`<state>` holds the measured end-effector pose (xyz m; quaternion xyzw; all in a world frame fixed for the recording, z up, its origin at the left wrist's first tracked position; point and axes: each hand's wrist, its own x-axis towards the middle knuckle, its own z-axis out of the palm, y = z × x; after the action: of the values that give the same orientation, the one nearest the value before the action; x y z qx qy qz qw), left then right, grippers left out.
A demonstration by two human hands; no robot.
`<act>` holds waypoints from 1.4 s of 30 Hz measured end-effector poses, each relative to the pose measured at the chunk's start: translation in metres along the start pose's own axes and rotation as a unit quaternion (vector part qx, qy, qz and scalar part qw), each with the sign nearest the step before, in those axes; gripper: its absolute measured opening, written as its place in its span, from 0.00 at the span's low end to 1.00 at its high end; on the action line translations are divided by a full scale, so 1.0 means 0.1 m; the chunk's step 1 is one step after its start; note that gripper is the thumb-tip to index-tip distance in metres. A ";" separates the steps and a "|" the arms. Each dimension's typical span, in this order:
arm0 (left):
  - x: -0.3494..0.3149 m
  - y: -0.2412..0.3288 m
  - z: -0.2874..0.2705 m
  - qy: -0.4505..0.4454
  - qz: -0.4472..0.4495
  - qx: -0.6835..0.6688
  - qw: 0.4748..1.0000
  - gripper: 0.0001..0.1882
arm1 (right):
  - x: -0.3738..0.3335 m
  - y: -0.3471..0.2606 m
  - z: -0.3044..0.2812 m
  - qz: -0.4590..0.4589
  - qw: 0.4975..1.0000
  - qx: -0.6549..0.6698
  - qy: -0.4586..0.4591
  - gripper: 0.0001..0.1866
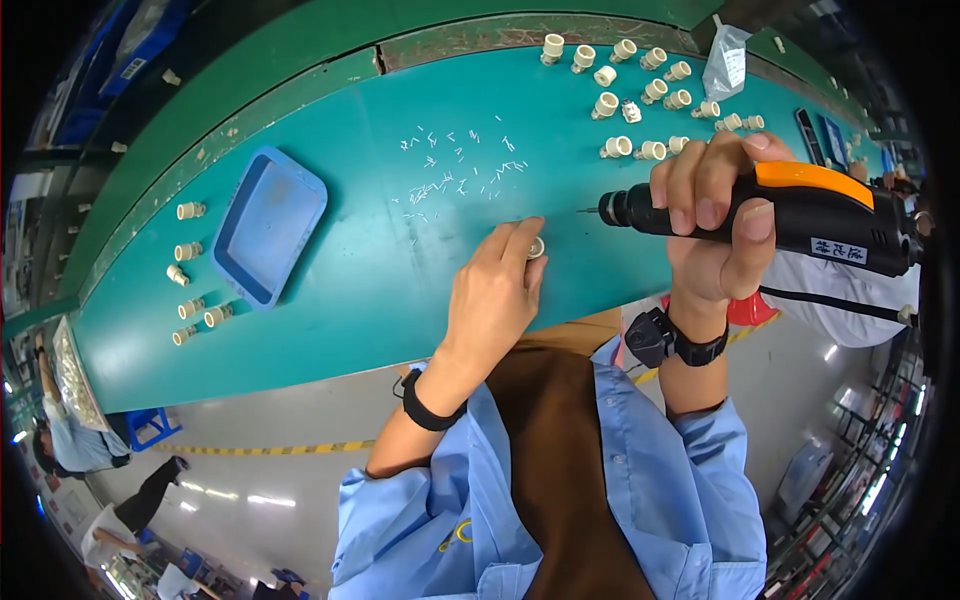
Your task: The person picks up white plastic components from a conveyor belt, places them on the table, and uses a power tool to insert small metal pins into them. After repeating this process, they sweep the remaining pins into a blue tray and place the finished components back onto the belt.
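Observation:
My left hand [497, 285] is closed around a small cream lamp-holder-like part [536, 247] at the middle of the green bench; its round end shows between thumb and fingers. Wrapped in my right hand [715, 210] is a black electric screwdriver [790, 225] with an orange strip on top. Its thin bit [590, 210] points left, above the bench and apart from the held part. Many small pale pins or screws [440, 187], too tiny to tell which, lie scattered beyond my left hand.
Several cream parts [619, 147] stand at the back right and others [190, 210] at the left. A blue tray [317, 212] rests left of centre. A clear plastic bag [725, 62] lies by the raised back edge. The screwdriver's black cable [835, 303] trails at the right. Other people [80, 455] are beyond the bench.

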<state>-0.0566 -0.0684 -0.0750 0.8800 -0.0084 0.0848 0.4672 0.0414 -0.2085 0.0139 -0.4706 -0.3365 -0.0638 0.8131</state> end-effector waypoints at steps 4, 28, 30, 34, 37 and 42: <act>0.02 0.07 -0.10 -0.016 -0.020 -0.029 0.999 0.24 | 0.02 0.11 0.01 0.006 1.000 -0.021 -0.008 0.21; 0.53 -0.25 -0.29 0.035 0.018 -0.010 0.999 0.14 | 0.04 0.62 0.03 0.012 0.999 -0.042 0.009 0.17; 0.55 -0.25 -0.26 0.036 0.015 -0.004 0.999 0.14 | 0.06 0.58 0.03 0.008 0.999 -0.029 0.011 0.17; 0.56 -0.27 -0.22 0.041 0.017 0.011 0.999 0.13 | 0.08 0.56 0.02 0.004 0.999 -0.033 0.009 0.17; 0.56 -0.29 -0.20 0.049 0.028 0.019 0.998 0.13 | 0.09 0.58 0.05 -0.007 1.000 0.011 0.024 0.19; 0.56 -0.33 -0.16 0.063 0.047 0.013 0.997 0.10 | 0.09 0.54 0.09 -0.012 0.999 0.041 0.031 0.21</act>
<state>-0.0005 -0.0329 -0.0845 0.8774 -0.0193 0.1617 0.4513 0.0665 -0.1696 -0.0171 -0.4309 -0.3192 -0.0737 0.8408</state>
